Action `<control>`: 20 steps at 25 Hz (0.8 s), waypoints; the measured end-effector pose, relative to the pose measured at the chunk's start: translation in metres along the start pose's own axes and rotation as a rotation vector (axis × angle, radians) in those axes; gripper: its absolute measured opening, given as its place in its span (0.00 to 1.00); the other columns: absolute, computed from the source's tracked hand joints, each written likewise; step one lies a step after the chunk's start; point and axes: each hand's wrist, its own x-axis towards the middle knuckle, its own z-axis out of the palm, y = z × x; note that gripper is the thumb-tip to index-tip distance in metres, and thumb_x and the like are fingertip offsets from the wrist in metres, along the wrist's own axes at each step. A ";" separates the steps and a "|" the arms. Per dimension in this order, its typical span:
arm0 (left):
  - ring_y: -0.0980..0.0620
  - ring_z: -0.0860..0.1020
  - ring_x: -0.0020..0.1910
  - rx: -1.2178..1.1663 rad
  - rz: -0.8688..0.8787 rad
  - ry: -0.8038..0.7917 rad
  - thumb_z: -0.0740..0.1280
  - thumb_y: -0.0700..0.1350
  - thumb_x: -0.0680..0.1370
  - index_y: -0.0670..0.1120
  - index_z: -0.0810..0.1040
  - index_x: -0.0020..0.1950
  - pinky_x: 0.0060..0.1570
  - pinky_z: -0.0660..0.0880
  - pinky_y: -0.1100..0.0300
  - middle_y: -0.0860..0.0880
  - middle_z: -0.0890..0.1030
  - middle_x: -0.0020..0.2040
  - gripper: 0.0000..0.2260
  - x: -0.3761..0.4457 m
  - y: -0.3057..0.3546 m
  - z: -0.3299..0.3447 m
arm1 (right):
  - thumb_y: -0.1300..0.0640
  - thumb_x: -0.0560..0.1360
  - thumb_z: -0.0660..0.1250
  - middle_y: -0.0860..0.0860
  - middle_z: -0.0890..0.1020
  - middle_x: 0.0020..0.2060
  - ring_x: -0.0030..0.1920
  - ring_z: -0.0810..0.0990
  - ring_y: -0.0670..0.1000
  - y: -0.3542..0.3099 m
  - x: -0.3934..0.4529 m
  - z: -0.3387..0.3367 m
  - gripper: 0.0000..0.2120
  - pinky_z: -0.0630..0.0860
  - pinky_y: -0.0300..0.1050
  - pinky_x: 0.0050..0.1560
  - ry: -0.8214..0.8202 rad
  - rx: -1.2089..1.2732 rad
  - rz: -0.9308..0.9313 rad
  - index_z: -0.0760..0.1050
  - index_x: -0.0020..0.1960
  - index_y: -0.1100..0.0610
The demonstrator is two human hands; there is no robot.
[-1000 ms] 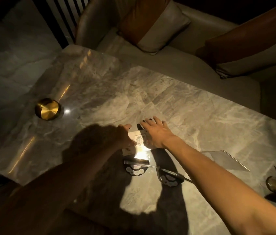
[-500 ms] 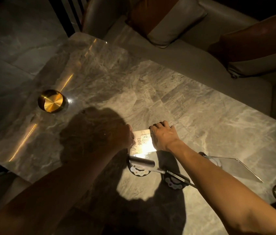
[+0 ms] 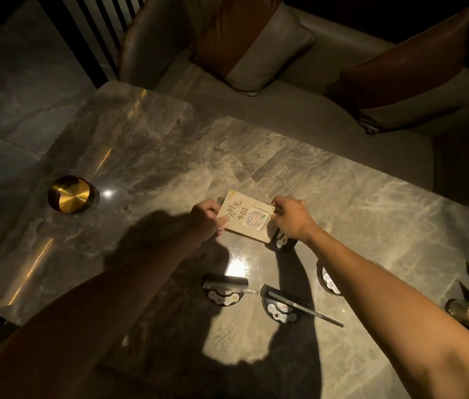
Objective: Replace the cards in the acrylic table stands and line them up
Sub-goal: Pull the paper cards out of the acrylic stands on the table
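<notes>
1. Head view: I am watching the left hand (image 3: pixel 206 218) and the right hand (image 3: pixel 292 218) each pinching one short end of the card (image 3: pixel 246 216), so both grips are closed on it, lifted over the bench (image 3: pixel 371 214).
2. The card's long axis is running hand to hand, tilted.
3. A stand base (image 3: pixel 280 243) is sitting just below the right hand, nearer that grip; I judge the card is heading there.
</notes>
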 end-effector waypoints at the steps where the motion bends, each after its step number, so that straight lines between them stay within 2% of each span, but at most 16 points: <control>1: 0.47 0.80 0.33 -0.100 0.032 0.012 0.73 0.35 0.74 0.40 0.78 0.48 0.27 0.78 0.63 0.43 0.82 0.40 0.06 -0.004 0.012 0.002 | 0.61 0.78 0.65 0.54 0.80 0.53 0.58 0.76 0.57 0.006 -0.001 -0.005 0.07 0.76 0.47 0.56 0.058 0.040 0.026 0.73 0.46 0.50; 2: 0.47 0.79 0.33 -0.159 0.081 0.021 0.72 0.32 0.74 0.41 0.78 0.48 0.25 0.75 0.64 0.43 0.81 0.40 0.07 -0.004 0.023 0.004 | 0.61 0.78 0.66 0.54 0.82 0.50 0.51 0.80 0.55 0.011 -0.002 -0.009 0.07 0.79 0.43 0.49 0.103 0.094 0.053 0.74 0.45 0.50; 4: 0.51 0.79 0.35 -0.167 0.165 0.055 0.73 0.33 0.73 0.43 0.81 0.48 0.29 0.76 0.66 0.47 0.82 0.41 0.08 -0.010 0.054 0.007 | 0.63 0.78 0.65 0.51 0.83 0.39 0.36 0.82 0.49 0.019 -0.010 -0.018 0.07 0.78 0.35 0.34 0.140 0.167 0.092 0.74 0.44 0.53; 5: 0.54 0.81 0.38 -0.147 0.202 0.061 0.74 0.34 0.73 0.44 0.82 0.48 0.33 0.78 0.66 0.51 0.83 0.42 0.08 -0.013 0.064 0.010 | 0.64 0.77 0.65 0.50 0.83 0.36 0.34 0.83 0.48 0.023 -0.015 -0.022 0.06 0.79 0.38 0.31 0.145 0.200 0.103 0.75 0.43 0.55; 7: 0.56 0.83 0.43 -0.123 0.255 0.041 0.75 0.38 0.72 0.50 0.85 0.48 0.43 0.81 0.63 0.55 0.85 0.43 0.09 -0.017 0.082 0.019 | 0.62 0.75 0.67 0.50 0.85 0.38 0.37 0.85 0.51 0.030 -0.022 -0.026 0.03 0.83 0.45 0.37 0.172 0.240 0.098 0.79 0.46 0.56; 10: 0.57 0.82 0.44 0.003 0.369 0.013 0.76 0.44 0.72 0.55 0.85 0.48 0.45 0.80 0.61 0.58 0.84 0.42 0.08 -0.027 0.096 0.035 | 0.56 0.74 0.68 0.52 0.87 0.46 0.46 0.85 0.54 0.039 -0.033 -0.024 0.11 0.81 0.48 0.49 0.173 0.261 0.061 0.82 0.55 0.57; 13: 0.57 0.80 0.41 0.068 0.414 -0.010 0.76 0.45 0.72 0.54 0.86 0.49 0.44 0.77 0.60 0.57 0.82 0.43 0.08 -0.033 0.094 0.046 | 0.58 0.77 0.68 0.55 0.87 0.49 0.49 0.84 0.56 0.047 -0.046 -0.018 0.11 0.77 0.45 0.49 0.163 0.201 0.059 0.83 0.58 0.58; 17: 0.56 0.80 0.43 0.081 0.405 -0.034 0.77 0.41 0.72 0.47 0.86 0.52 0.46 0.73 0.63 0.51 0.84 0.46 0.09 -0.043 0.094 0.048 | 0.56 0.77 0.69 0.54 0.87 0.50 0.51 0.83 0.57 0.055 -0.056 -0.011 0.09 0.79 0.52 0.55 0.135 0.204 0.064 0.83 0.56 0.56; 20: 0.54 0.81 0.48 0.134 0.396 -0.042 0.76 0.42 0.72 0.49 0.84 0.54 0.49 0.74 0.60 0.51 0.83 0.48 0.11 -0.050 0.096 0.046 | 0.56 0.76 0.68 0.53 0.86 0.51 0.52 0.83 0.55 0.055 -0.063 -0.012 0.12 0.79 0.53 0.56 0.148 0.207 0.016 0.81 0.59 0.54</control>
